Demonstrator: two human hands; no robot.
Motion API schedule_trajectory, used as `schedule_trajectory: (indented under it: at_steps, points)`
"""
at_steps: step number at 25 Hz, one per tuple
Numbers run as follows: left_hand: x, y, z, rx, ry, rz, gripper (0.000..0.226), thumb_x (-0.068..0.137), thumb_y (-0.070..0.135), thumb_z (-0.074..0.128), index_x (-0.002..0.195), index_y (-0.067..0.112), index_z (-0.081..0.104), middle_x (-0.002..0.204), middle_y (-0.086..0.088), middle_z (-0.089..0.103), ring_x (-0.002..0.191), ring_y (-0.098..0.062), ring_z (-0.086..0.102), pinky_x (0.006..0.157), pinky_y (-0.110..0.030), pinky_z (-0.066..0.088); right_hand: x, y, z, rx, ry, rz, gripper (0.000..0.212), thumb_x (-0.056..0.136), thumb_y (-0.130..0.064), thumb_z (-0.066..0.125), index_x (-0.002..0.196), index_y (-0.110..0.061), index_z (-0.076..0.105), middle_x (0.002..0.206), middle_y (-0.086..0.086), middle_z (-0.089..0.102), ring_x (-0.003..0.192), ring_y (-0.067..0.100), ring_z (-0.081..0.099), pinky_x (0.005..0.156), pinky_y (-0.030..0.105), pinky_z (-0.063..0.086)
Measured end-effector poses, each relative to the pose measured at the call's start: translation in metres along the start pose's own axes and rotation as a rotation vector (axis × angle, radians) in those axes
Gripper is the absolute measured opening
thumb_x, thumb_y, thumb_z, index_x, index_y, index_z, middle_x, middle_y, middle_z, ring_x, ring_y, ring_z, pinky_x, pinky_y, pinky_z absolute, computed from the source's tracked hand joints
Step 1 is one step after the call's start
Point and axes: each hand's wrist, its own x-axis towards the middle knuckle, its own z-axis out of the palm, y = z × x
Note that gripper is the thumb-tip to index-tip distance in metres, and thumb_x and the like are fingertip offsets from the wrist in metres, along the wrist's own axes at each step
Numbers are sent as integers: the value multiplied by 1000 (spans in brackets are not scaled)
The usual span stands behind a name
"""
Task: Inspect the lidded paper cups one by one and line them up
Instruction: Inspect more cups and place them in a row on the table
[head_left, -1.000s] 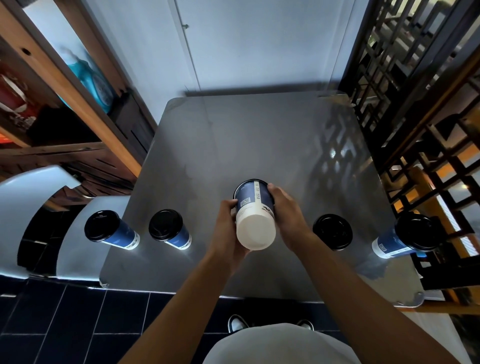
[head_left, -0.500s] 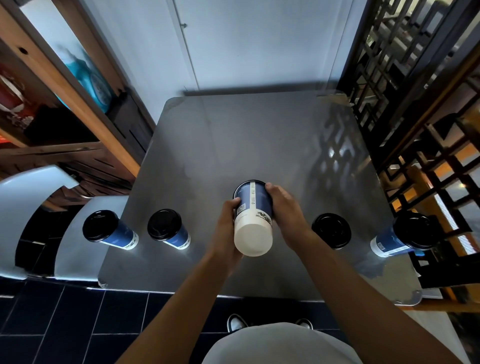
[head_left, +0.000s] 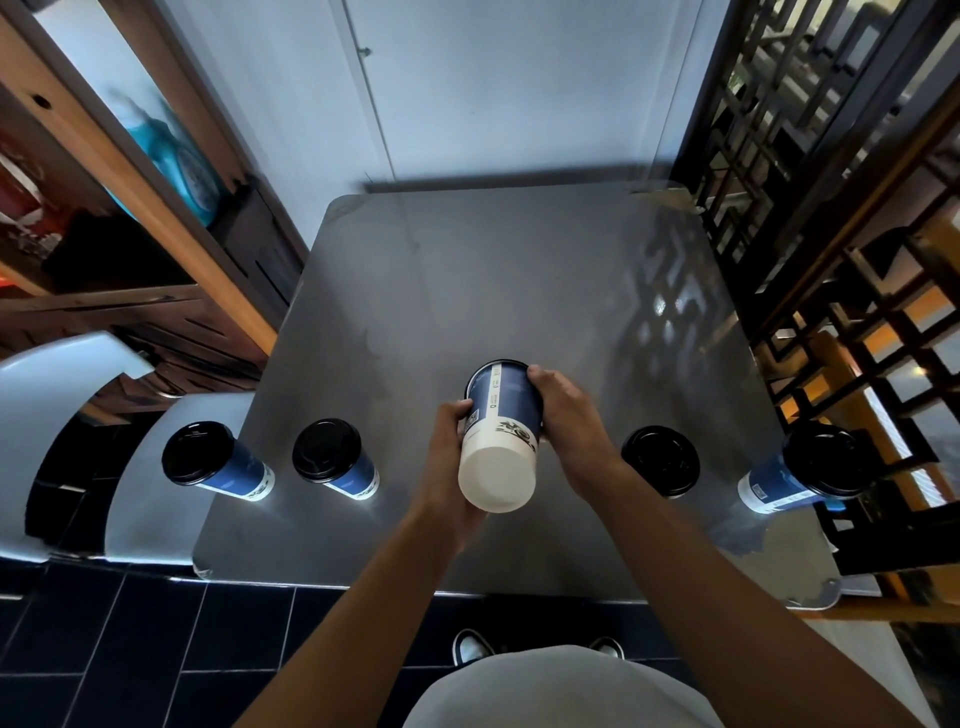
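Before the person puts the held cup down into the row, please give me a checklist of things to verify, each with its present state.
1. Both hands grip the held cup, left hand and right hand: ok.
2. Held cup is upright: not ok, it is tilted with its white base toward the camera.
3. Its lid is seated: cannot tell, only the rim shows.
4. A bare gap on the table between the second cup and the third cup: ok.
5. The cups in the row stand upright with lids on: ok.
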Motion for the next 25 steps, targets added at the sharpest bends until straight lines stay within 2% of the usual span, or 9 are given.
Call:
schedule_trajectory:
  at_steps: [4,8,11,13,15,19,21,23,25]
  points:
    - [5,-4,-5,-12,-27,27,56,99,37,36,72,10,78,59,-8,68,49,-19,64,48,-24,50,-6,0,-2,1,-45,0,29,95,-44,57,101,-17,66,91,0,68,80,16,62,62,28,49]
    - [19,-16,-23,126,71,104,30,101,22,44,96,5,68,77,-11,70,55,-16,66,53,-26,54,-15,13,-20,-82,-236,90,58,82,-55,69,125,-16,66,117,8,76,103,27,74,86,40,61]
    - [28,-28,-48,367,51,184,31,103,14,46,129,6,60,104,-15,75,85,-25,74,69,-35,59,-21,24,-40,-332,-443,99,54,84,-40,77,133,-20,62,118,3,76,105,21,74,94,38,58]
    - [32,-34,-60,430,-10,226,39,103,9,48,140,15,54,118,-16,74,102,-31,73,80,-41,62,-18,31,-46,-423,-453,91,72,74,-33,86,138,-24,55,126,-3,70,111,17,70,97,37,56]
    - [36,-38,-66,488,-2,264,45,101,2,53,142,20,53,118,-14,74,104,-28,74,88,-44,62,-16,35,-44,-444,-415,62,85,68,-21,92,141,-25,47,130,-4,64,113,15,66,93,31,56]
    - [48,-53,-75,735,29,300,53,89,-4,67,130,27,57,112,4,72,107,-14,69,77,-14,56,-7,59,-34,-569,-314,-107,84,67,-8,92,134,-18,43,115,-11,61,96,-1,62,71,7,49]
    - [52,-59,-78,820,32,279,56,86,-2,73,132,24,54,113,7,66,104,-3,63,69,-5,50,-4,80,-27,-648,-275,-224,77,70,-12,90,135,-13,50,117,-6,64,99,5,62,76,1,42]
    - [62,-64,-86,849,40,250,56,85,-7,72,132,16,50,108,6,63,93,9,62,66,-2,47,2,102,-19,-680,-269,-252,70,72,-22,87,134,-16,55,124,-2,64,112,12,60,88,3,39]
    - [74,-68,-99,859,63,247,55,84,-6,74,129,12,49,109,5,64,90,21,60,70,-5,48,8,118,-11,-672,-245,-244,69,71,-27,86,132,-16,56,121,-5,63,110,11,61,91,16,47]
